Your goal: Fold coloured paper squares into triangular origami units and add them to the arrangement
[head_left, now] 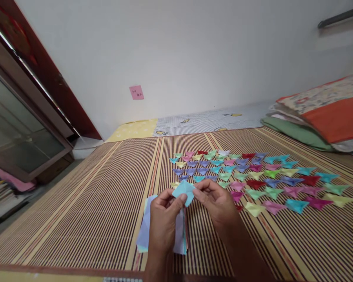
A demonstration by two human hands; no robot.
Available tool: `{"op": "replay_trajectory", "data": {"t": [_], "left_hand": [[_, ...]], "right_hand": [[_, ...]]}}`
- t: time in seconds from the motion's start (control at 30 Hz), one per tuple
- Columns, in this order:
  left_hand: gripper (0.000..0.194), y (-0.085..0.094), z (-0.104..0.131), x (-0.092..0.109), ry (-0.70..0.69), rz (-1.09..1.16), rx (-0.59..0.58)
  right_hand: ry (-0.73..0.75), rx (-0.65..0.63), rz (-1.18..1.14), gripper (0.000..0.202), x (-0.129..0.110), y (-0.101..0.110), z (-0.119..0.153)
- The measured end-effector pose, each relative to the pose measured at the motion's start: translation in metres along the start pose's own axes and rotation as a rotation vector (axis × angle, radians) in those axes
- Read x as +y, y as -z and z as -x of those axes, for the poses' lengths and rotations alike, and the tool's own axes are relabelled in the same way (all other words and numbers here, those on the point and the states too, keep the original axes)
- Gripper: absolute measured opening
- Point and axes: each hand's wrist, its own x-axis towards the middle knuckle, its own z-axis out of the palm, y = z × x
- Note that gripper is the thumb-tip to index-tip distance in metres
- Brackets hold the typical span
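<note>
A small light-blue sheet of folded paper is held up between my two hands, with crease lines on its face. My left hand pinches its lower left side, thumb in front. At its right corner my right hand pinches it between thumb and fingers. Below my left hand lies a stack of coloured paper squares, a lavender one on top, partly covered by that hand and wrist. Beyond and to the right of my hands, many small folded paper pieces stand in rows, in blue, pink, red, green, yellow and purple.
A striped bamboo mat covers the bed. Folded bedding is piled at the far right against the white wall. A pink note is stuck on the wall. On the left are a glass-panelled door and a stack of books.
</note>
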Motion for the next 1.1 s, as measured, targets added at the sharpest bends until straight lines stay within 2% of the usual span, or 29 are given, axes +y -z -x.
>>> {"op": "replay_trajectory", "data": {"t": [0.07,0.13,0.27,0.5,0.63,0.7,0.8,0.9,1.0,1.1], "left_hand": [[0.026,0.001,0.000,0.002,-0.026,0.011,0.055],[0.024,0.002,0.000,0.003,-0.040,-0.002,0.043],[0.022,0.000,0.001,0.003,-0.025,-0.041,-0.040],[0.031,-0.010,0.007,0.004,0.133,0.204,-0.123],[0.032,-0.007,0.006,0.007,0.143,0.213,-0.118],[0.029,-0.004,0.003,0.007,0.102,0.184,-0.104],[0.022,0.002,0.001,0.006,0.037,0.120,-0.122],[0.017,0.006,0.001,0.005,-0.009,0.036,-0.197],[0.018,0.010,0.002,0.006,-0.034,-0.052,-0.265],[0.021,0.015,0.002,0.007,-0.033,-0.099,-0.300]], "right_hand": [[-0.017,-0.072,0.061,0.021,0.001,0.004,0.001],[-0.039,-0.102,0.084,0.021,0.001,0.006,0.001],[-0.030,-0.015,0.043,0.027,0.004,0.003,0.001],[-0.028,-0.117,0.002,0.022,0.015,-0.005,0.000],[-0.002,-0.131,0.075,0.010,0.006,0.001,0.001],[0.010,-0.103,0.157,0.014,-0.004,0.005,0.002],[0.095,-0.083,0.286,0.024,-0.020,0.008,0.005],[0.214,-0.082,0.365,0.021,-0.031,0.005,0.009],[0.291,-0.125,0.433,0.012,-0.033,0.001,0.012],[0.395,-0.163,0.525,0.016,-0.032,0.001,0.011]]}}
